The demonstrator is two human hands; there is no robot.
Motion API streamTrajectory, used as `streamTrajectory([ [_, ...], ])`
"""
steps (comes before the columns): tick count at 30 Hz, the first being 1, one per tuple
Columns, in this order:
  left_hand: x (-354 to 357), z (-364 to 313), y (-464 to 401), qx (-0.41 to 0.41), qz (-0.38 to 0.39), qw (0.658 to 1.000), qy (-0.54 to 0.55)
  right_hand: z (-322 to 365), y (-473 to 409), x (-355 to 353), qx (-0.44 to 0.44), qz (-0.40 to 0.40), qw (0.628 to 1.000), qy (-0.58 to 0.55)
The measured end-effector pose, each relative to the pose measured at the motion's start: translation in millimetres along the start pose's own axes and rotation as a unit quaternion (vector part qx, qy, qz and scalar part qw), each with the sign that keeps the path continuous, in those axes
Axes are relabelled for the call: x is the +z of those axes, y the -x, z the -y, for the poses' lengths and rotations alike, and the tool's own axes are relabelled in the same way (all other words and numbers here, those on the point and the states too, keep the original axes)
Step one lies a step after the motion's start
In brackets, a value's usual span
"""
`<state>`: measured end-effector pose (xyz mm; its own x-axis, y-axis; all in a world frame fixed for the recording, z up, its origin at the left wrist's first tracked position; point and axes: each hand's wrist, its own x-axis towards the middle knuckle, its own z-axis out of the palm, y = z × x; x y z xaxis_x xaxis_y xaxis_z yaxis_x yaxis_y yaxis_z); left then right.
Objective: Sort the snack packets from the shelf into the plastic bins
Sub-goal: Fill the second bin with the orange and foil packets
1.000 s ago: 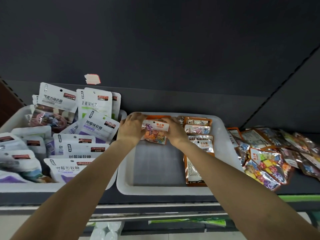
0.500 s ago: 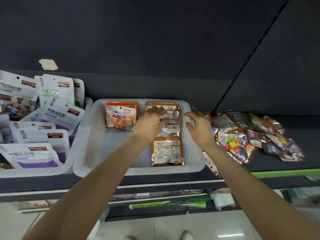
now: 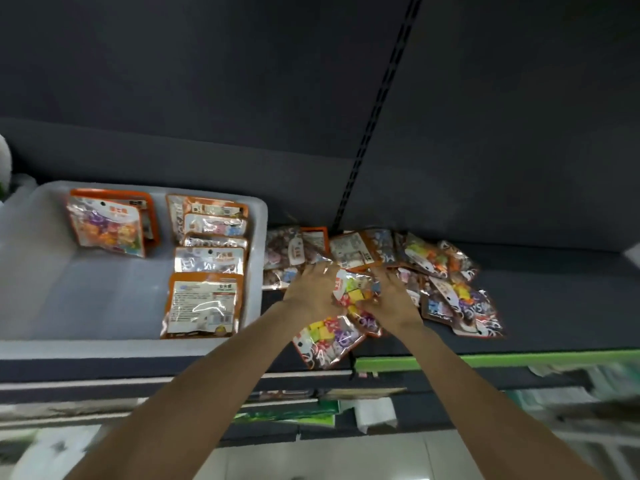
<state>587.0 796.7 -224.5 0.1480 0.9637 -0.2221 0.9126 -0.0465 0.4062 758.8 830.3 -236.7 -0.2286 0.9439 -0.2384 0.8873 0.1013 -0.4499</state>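
White bin (image 3: 258, 237) holds orange-edged pkts: one back-left, a row at right. Both hands, left (image 3: 313, 289) & right (image 3: 391, 296), grip a candy pkt (image 3: 353, 289) over shelf pile (image 3: 450, 289); its long axis unclear.

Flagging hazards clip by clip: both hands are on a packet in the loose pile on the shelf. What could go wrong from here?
1. One colourful packet overhangs the shelf's front edge just below the hands; lifting the held packet might nudge it off.
2. The left hand and right hand grip within an overlapping pile; a neighbour may drag along.
3. The bin has two different stacks; the packet could land on the wrong one.
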Motion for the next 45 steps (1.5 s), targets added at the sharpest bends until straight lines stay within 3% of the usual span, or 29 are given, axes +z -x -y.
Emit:
streamTrajectory([
  [4, 17, 8, 6, -0.026, 0.052, 0.998, -0.036, -5, -2, -3, -0.023, 0.006, 0.998, 0.053],
  [8, 19, 16, 11, -0.015, 0.053, 0.998, 0.034, -15, -7, -17, 0.010, -0.014, 1.000, 0.022],
  [12, 10, 14, 8, -0.056, -0.030, 0.988, 0.140, -20, -4, -36, -0.011, -0.035, 0.995, -0.092],
  [15, -6, 8, 11, -0.045, -0.062, 0.970, 0.232, -12, 2, -50, -0.058, -0.082, 0.988, -0.116],
  [21, -61, 3, 41, 0.006, -0.182, 0.947, 0.265, 30, 10, -74, -0.100, -0.175, 0.966, -0.164],
  [26, -115, 48, 78, -0.069, -0.362, 0.896, 0.246, 91, 13, -78, -0.152, -0.244, 0.935, -0.207],
  [30, -146, 112, 118, -0.142, -0.434, 0.866, 0.206, 153, 9, -57, -0.207, -0.230, 0.925, -0.222],
  [36, -171, 221, 153, -0.227, -0.416, 0.864, 0.168, 248, 10, -1, -0.254, -0.197, 0.926, -0.199],
  [40, -168, 281, 150, -0.214, -0.330, 0.908, 0.142, 296, 13, 34, -0.236, -0.184, 0.938, -0.172],
  [45, -162, 327, 127, -0.197, -0.237, 0.951, 0.005, 330, 8, 77, -0.185, -0.181, 0.957, -0.131],
])
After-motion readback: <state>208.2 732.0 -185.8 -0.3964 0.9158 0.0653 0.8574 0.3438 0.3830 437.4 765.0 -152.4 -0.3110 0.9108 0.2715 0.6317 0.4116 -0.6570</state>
